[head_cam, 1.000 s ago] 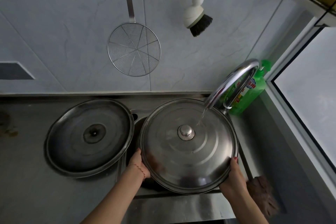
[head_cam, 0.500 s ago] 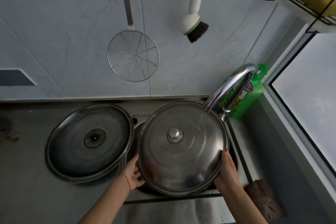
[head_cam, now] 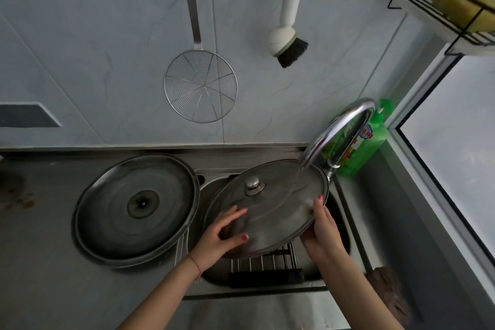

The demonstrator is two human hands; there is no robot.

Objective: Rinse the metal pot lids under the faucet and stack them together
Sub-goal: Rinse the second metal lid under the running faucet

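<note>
The knobbed pot lid (head_cam: 270,209) is held tilted over the sink (head_cam: 345,225), its far right edge raised under the faucet (head_cam: 336,132), its near left edge lower. A thin stream of water falls from the spout onto the lid's upper right part. The lid's round knob (head_cam: 253,185) faces up.

The right hand (head_cam: 320,225) grips the lid's right rim, thumb on top and fingers beneath: a narrow grip closed on the edge. The left hand (head_cam: 223,231) lies on the lid's lower left surface with fingers spread and mostly straight, pressing flat rather than clasping; a thin red cord circles its wrist.

Under the lid, a metal rack (head_cam: 265,262) spans the sink's near side.

The second lid (head_cam: 136,209), larger, lies inner side up on the steel table (head_cam: 40,262) just left of the sink, its rim overlapping the sink's edge.

Behind the faucet stands a green detergent bottle (head_cam: 372,139). On the tiled wall hang a wire skimmer (head_cam: 201,87) and a dish brush (head_cam: 288,32). At upper right a wire shelf (head_cam: 417,5) holds a yellow sponge (head_cam: 463,8). A brown cloth (head_cam: 385,289) lies on the table right of the sink.
</note>
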